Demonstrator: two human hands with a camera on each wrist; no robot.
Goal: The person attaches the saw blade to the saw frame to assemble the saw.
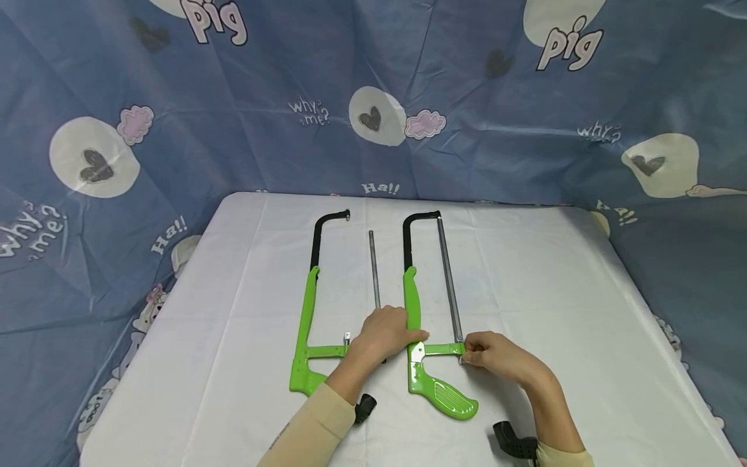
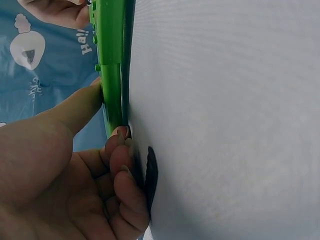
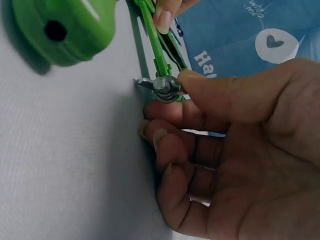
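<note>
1. Fingers and thumb of the right hand (image 1: 500,353) pinch the small silver metal wing nut (image 3: 163,86) at the end of the green metal cross-arm (image 1: 445,349); the remaining fingers are bent beneath it. With so narrow a hold, the nut could slip from the fingertips.

2. Bent fingers and thumb of the left hand (image 1: 385,329) grip the green-and-black hacksaw frame (image 1: 412,305) from either side. Too light a hold might let the frame twist along with the nut.

3. That frame lies on the white cloth-covered table, its long grey metal blade (image 1: 449,279) running from the black front tip to the cross-arm. Loosening too far could free the blade; overtightening could bend or snap it. I cannot tell how taut it is.

4. Teeth are too small to make out, but knuckles near the blade's lower end could be scraped.

5. A loose grey metal blade (image 1: 374,266), partly hidden by the left hand, lies between this frame and a second, bladeless green-and-black frame (image 1: 305,318); a sweep of the left forearm could knock either.
</note>
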